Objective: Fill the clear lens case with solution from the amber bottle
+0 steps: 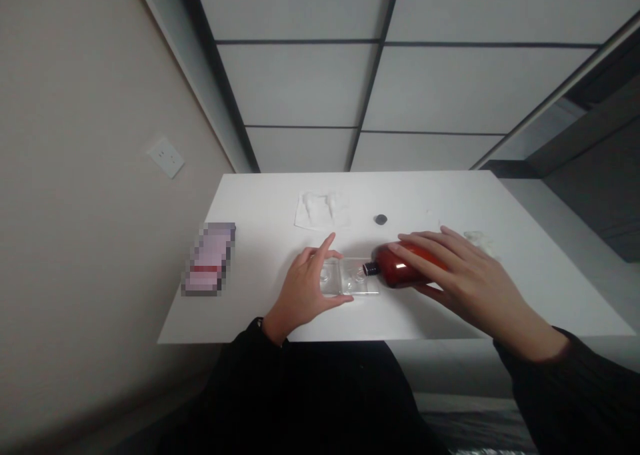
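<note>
A reddish-brown bottle (pixel 395 266) lies tilted on its side in my right hand (pixel 460 275), whose fingers wrap over the top with the thumb underneath. Its dark, uncapped neck points left, over the right part of a small clear plastic case (pixel 355 283). The case rests on the white table, with round shapes visible in it. My left hand (pixel 305 285) holds the left part of this case between the thumb at the near edge and fingers at the far edge, the index finger raised. Whether liquid flows from the neck, I cannot tell.
A round dark cap (pixel 381 219) lies beyond the bottle. Farther back left is a white tissue (pixel 315 220) bearing two whitish items. Crumpled whitish material (pixel 479 242) sits behind my right hand. A blurred pink, phone-like object (pixel 210 258) is at the table's (pixel 260 308) left edge.
</note>
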`<state>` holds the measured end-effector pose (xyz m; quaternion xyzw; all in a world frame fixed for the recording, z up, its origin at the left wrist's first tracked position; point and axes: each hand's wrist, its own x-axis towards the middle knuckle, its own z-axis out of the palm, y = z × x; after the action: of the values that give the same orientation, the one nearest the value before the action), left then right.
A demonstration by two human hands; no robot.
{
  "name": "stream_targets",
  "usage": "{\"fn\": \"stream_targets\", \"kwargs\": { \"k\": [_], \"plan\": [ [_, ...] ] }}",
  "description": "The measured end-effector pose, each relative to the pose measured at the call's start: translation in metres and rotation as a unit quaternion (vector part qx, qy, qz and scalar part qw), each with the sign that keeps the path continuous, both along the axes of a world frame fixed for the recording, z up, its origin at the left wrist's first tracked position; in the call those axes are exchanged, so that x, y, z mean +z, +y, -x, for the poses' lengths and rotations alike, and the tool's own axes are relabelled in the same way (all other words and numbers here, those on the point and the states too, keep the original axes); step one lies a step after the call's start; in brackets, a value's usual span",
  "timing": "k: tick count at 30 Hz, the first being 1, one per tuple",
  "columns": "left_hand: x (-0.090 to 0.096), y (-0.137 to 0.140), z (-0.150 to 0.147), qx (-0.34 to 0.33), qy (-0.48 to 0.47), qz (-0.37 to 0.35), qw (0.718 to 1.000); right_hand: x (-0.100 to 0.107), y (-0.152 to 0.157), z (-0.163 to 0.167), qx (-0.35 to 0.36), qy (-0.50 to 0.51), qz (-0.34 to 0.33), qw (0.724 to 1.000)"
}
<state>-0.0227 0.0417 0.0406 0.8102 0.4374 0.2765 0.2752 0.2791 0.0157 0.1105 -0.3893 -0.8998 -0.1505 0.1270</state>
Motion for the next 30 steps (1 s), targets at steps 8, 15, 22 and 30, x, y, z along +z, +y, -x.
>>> {"fn": "stream_targets", "kwargs": {
  "k": [8,15,22,30],
  "plan": [
    [-0.0008,0.0001,-0.0005,-0.007,0.001,-0.008,1.000,0.0025,0.0005,0.0004,0.007,-0.005,-0.005,1.000],
    [-0.0010,0.0003,-0.0005,-0.007,0.000,-0.002,1.000,0.0024,0.0002,-0.0002,0.001,-0.002,0.006,1.000],
    [-0.0011,0.0000,-0.0001,-0.005,-0.003,-0.009,1.000,0.0016,-0.0008,-0.0013,0.001,0.010,0.016,1.000],
    [-0.0017,0.0003,-0.0004,-0.007,-0.009,-0.021,1.000,0.0045,-0.0012,-0.0017,-0.003,0.005,0.002,1.000]
  ]
}}
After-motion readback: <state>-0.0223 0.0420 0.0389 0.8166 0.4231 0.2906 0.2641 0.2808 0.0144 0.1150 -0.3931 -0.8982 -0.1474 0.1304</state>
